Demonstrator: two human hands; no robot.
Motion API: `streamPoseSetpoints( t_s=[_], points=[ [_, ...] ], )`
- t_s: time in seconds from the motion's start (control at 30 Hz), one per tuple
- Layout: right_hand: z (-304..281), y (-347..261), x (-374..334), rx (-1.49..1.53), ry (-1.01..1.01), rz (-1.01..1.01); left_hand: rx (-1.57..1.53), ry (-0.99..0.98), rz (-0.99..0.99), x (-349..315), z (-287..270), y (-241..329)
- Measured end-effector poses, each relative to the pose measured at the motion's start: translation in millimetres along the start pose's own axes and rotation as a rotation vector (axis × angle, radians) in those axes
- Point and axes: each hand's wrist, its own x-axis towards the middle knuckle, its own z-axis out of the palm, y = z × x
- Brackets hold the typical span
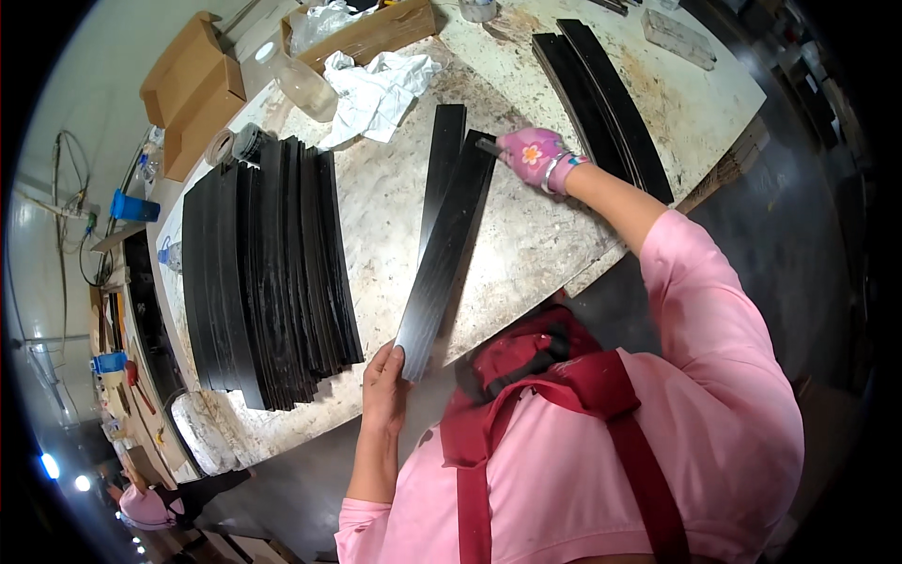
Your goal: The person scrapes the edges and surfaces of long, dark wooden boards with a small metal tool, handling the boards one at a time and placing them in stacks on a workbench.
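Observation:
A long flat black strip lies slanted across the worktable. My bare left hand pinches its near end at the table's front edge, thumb on top. My right hand, in a pink flowered glove, is closed around a small dark flat tool whose tip rests on or just over the strip's far end. I cannot make out the tool's exact kind. Another black strip lies partly under the held one. To the left stands a thick row of stacked black strips; a smaller pile lies beyond my right wrist.
The stained white worktable ends in front of my body. At the back are a crumpled white cloth, a clear bottle, an open cardboard box and a pale block. Another person is far off at lower left.

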Motion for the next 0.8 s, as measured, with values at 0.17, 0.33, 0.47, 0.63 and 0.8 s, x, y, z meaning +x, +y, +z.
streamPoseSetpoints(
  t_s=[0.17,0.33,0.47,0.63,0.8],
  points=[
    [6.4,-1.2,6.8,0.059,-0.080,0.096,0.046,0.007,0.008,2.4,-1.3,1.2],
    [2.8,-28.1,-22.2,0.074,-0.144,-0.064,0.128,-0.160,-0.132,8.7,-9.3,3.3],
    [-1.1,-29.5,-36.2,0.149,-0.144,-0.094,-0.043,-0.271,-0.391,27.3,23.6,19.3],
    [-44.7,-48.2,-75.0,0.512,0.025,-0.101,-0.311,-0.585,-0.290,67.1,71.8,36.7],
    [-105.6,-48.6,-153.7,0.693,0.469,0.012,-0.521,-0.587,-0.287,74.7,175.7,79.6]
  ],
)
